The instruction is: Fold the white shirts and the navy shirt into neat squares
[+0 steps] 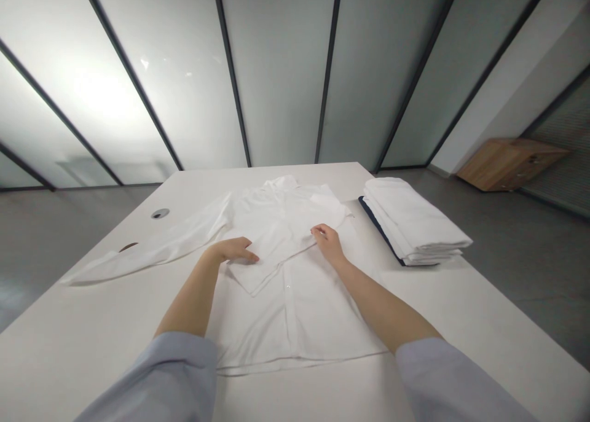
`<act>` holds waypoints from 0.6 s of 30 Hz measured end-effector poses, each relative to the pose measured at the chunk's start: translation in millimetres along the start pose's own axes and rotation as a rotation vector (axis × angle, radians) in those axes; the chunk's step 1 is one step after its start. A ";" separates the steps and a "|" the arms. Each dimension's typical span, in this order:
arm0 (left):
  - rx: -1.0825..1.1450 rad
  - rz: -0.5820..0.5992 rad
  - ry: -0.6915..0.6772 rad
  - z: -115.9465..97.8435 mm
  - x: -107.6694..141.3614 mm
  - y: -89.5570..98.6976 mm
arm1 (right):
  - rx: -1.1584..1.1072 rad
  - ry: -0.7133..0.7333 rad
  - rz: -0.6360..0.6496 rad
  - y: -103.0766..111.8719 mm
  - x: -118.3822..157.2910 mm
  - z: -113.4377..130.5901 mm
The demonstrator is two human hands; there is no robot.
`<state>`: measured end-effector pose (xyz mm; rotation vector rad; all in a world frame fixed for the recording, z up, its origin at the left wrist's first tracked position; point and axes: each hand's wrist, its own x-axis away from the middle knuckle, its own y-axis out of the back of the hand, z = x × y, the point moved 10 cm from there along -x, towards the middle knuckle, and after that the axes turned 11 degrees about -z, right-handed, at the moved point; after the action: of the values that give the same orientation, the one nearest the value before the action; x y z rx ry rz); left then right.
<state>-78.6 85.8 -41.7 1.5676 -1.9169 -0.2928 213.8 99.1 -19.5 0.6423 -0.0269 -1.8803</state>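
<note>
A white button-up shirt [313, 317] lies spread on the table, front up, its collar at the far end and its hem towards me. One sleeve [184, 234] stretches out to the left. The other sleeve [276, 250] is folded across the front, its cuff end lying at the left. My left hand [235, 250] rests by that cuff end, thumb and fingers apart. Over the folded sleeve's lower edge, at the right, my right hand [328, 239] has its fingertips pinched on the fabric; how much cloth they hold is hidden.
On the right of the white table [138, 324] sits a stack of folded white cloth [410, 216] with a dark blue piece [380, 228] beneath. A round grommet [160, 214] is set in the tabletop at left. A wooden cabinet [507, 161] stands beyond, before frosted glass panels.
</note>
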 end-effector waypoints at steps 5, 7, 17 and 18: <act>0.132 0.078 0.063 12.5 22.4 2.5 | -0.107 -0.058 -0.094 10.0 -3.6 -3.5; 0.178 0.098 0.078 18.4 30.2 5.4 | -0.114 -0.074 -0.150 16.1 -4.9 -4.6; 0.161 0.166 0.188 49.0 59.9 13.6 | -0.096 -0.092 -0.341 41.9 -10.2 -12.5; 0.157 0.177 0.197 51.3 61.6 13.0 | -0.105 -0.099 -0.344 42.1 -10.6 -13.3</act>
<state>-124.9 20.2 -53.9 1.4525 -1.9433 0.0872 258.6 95.1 -13.2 0.5044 0.1254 -2.2277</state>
